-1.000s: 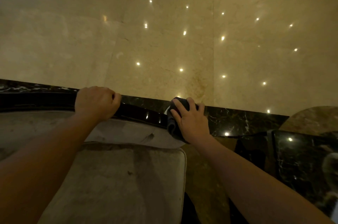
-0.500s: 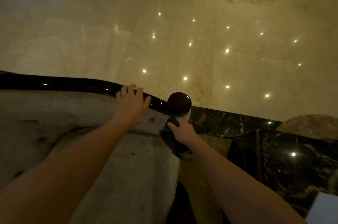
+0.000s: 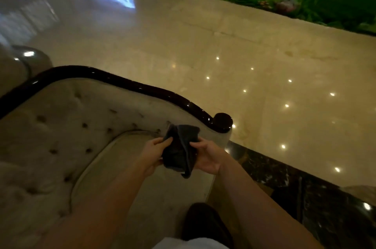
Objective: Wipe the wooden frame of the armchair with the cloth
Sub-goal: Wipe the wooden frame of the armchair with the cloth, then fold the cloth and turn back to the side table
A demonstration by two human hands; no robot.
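both hands pinch the cloth over the seat

the left hand (image 3: 156,154) and right hand (image 3: 207,156) each pinch a side of the dark cloth (image 3: 180,150). the wooden frame (image 3: 130,84) curves at 12 o'clock, untouched. a loose grip could drop the cloth onto the seat cushion (image 3: 142,187).

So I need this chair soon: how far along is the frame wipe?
Done: can't confirm; the frame gleams, but nothing marks what's been wiped. In hand: the cloth is off the wood, held over the seat by the left hand and right hand. Left: getting the cloth onto the frame.
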